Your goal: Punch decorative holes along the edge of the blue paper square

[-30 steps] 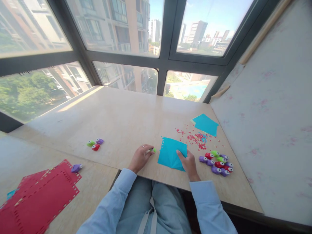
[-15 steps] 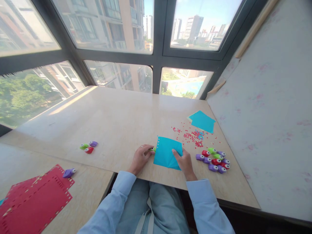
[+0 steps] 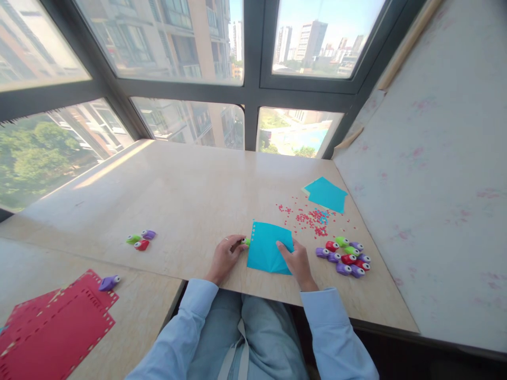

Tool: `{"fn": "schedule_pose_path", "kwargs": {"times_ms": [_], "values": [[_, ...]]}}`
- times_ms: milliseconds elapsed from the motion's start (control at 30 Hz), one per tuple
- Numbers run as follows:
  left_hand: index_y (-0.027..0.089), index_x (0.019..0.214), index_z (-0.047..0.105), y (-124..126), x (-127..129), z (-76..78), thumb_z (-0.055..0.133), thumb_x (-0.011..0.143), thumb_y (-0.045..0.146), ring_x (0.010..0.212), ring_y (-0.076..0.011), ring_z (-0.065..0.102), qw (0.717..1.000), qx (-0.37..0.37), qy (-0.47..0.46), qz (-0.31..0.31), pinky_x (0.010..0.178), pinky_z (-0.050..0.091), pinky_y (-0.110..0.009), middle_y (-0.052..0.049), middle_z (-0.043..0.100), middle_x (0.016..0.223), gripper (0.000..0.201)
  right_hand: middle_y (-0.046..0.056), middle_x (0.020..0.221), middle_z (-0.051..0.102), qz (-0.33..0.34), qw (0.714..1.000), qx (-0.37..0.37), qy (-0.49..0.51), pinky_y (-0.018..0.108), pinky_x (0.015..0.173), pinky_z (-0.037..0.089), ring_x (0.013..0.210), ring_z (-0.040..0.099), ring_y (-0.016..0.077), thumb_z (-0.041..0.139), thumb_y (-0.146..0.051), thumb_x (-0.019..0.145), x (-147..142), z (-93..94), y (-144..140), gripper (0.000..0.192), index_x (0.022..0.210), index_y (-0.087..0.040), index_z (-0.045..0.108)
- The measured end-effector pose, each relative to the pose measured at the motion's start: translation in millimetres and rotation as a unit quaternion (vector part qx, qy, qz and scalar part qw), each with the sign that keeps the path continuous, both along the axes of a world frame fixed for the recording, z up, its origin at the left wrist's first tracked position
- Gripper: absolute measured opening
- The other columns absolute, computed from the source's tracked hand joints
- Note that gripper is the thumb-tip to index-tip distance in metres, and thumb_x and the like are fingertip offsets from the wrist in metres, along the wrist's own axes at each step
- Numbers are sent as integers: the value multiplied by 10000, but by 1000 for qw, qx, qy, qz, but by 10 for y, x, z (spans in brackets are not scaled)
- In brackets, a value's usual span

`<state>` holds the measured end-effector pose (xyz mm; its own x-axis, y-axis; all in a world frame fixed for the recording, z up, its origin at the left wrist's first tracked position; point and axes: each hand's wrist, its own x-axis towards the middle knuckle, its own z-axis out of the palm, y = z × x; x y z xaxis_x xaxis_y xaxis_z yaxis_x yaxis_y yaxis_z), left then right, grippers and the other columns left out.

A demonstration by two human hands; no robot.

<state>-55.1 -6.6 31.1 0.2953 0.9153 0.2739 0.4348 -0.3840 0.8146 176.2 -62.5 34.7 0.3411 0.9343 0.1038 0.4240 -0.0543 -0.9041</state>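
A blue sheet of paper (image 3: 267, 245) lies in front of me, with small holes punched along the upper part of its left edge. My right hand (image 3: 296, 259) grips the sheet's right side, thumb on top. At the left edge, my left hand (image 3: 226, 257) has its fingers closed around a small green craft punch (image 3: 246, 241), which sits against the paper and is partly hidden by the fingers. Red and blue punched-out bits (image 3: 315, 219) are scattered beyond the sheet.
Several purple, red and green punches (image 3: 348, 257) cluster at the right. Three more punches (image 3: 141, 240) stand at the left. More blue paper (image 3: 327, 194) lies at the back right. Red punched sheets (image 3: 59, 327) with a purple punch (image 3: 109, 283) are at the lower left. A wall (image 3: 443, 200) borders the right side.
The view has shifted slightly. My left fingers have moved a little on the green punch, showing more of it at the paper's edge. My right hand still holds the sheet.
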Motion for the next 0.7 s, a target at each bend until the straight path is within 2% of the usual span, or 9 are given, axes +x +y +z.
{"fn": "schedule_pose_path", "kwargs": {"times_ms": [333, 700], "values": [[206, 1014, 659, -25, 2, 22, 602, 880, 286, 925, -194, 632, 1000, 29, 5, -11, 796, 520, -324, -72, 685, 1015, 166, 72, 784, 694, 35, 999, -15, -19, 307, 677, 464, 700, 609, 217, 556, -569, 818, 39, 21, 5, 466, 853, -123, 688], [206, 1036, 653, -24, -14, -17, 600, 876, 239, 874, -173, 630, 1000, 4, -2, 2, 755, 511, -292, -51, 682, 995, 172, 61, 782, 697, 37, 999, -17, -3, 305, 672, 458, 706, 622, 219, 575, -551, 809, 52, 46, 5, 442, 855, -125, 683]]}}
